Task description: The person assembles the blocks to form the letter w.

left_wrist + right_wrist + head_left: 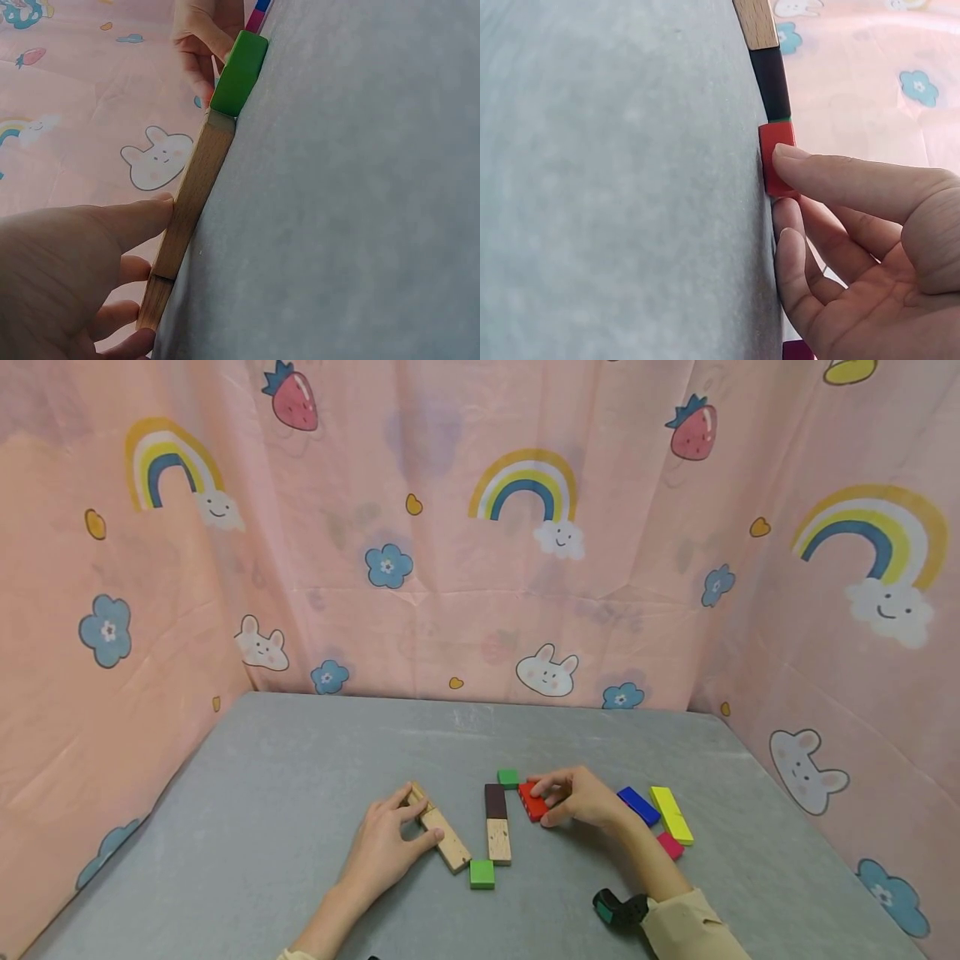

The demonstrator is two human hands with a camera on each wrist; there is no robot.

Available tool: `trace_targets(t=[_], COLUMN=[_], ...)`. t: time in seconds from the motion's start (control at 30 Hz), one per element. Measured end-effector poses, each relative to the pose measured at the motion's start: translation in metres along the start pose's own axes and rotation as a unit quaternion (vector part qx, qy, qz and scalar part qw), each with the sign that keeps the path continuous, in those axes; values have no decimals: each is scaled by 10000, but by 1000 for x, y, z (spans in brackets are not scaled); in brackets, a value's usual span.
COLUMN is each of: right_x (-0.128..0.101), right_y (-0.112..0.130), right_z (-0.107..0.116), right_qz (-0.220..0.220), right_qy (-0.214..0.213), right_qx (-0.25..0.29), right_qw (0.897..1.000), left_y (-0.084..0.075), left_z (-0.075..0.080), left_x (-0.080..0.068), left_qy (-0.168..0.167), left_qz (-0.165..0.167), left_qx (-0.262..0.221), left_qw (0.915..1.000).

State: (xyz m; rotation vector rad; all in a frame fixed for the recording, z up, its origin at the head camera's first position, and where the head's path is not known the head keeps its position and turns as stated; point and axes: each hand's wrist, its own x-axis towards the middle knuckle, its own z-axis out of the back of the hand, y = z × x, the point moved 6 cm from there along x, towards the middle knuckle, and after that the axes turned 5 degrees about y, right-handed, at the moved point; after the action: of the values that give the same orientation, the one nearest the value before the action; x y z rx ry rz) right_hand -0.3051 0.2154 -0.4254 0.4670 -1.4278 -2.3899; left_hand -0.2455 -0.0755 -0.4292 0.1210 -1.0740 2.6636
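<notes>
- Nearest the front edge of the table: green cube lies between the low ends of two plank rows, touching or nearly touching both.
- Left hand: fingers curled over the slanted wooden plank, thumb on its side, a short wooden piece at its far end.
- Middle: dark-brown block end to end with a light wooden block, small green block at the far end.
- Right hand: pinches the red block, set just beside the brown one.
- Judgement: chain about half laid; blue block, yellow block, pink block unplaced toward the right edge.
- Room: wide bare felt left and toward the far edge; curtain walls three sides.
</notes>
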Motion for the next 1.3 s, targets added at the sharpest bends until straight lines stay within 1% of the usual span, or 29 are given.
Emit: trace_targets(t=[0.2,0.3,0.4,0.47,0.53,0.63,0.7,0.77,0.87,0.93,1.07,1.3], right_x=[-1,-3,-7,-12,-13,-15,-15,-18,-23,-27,-34,-44], right_y=[-1,-2,2,10,11,9,1,2,0,-4,-16,-41], right_z=[4,9,15,18,23,30,38,45,57,65,79,93], right_qz=[-50,16,189,275,316,217,154,187,398,582,712,572], right_qy=[-7,-72,-108,-116,-181,-313,-425,-476,-503,-460,-329,-106], right_qx=[223,297,217,166,58,-16,-77,-48,-52,-61,-59,93], right_qw=[9997,9995,9995,9994,9993,9993,9989,9987,9979,9972,9969,9983], left_y=[1,1,1,1,1,1,1,1,1,1,1,2], left_z=[-1,-1,0,0,0,0,0,0,0,0,0,-1], left_x=[0,1,0,0,0,0,0,1,0,0,0,1], left_qy=[2,1,-6,-9,-2,7,1,-17,-37,-38,-26,-12], left_qz=[3,2,-8,-15,-8,-2,-1,-16,-26,-27,-28,-20], left_qx=[-14,-13,-14,-21,-15,-17,-6,-4,7,9,27,50], left_qw=[10000,10000,10000,10000,10000,10000,10000,10000,10000,10000,10000,10000])
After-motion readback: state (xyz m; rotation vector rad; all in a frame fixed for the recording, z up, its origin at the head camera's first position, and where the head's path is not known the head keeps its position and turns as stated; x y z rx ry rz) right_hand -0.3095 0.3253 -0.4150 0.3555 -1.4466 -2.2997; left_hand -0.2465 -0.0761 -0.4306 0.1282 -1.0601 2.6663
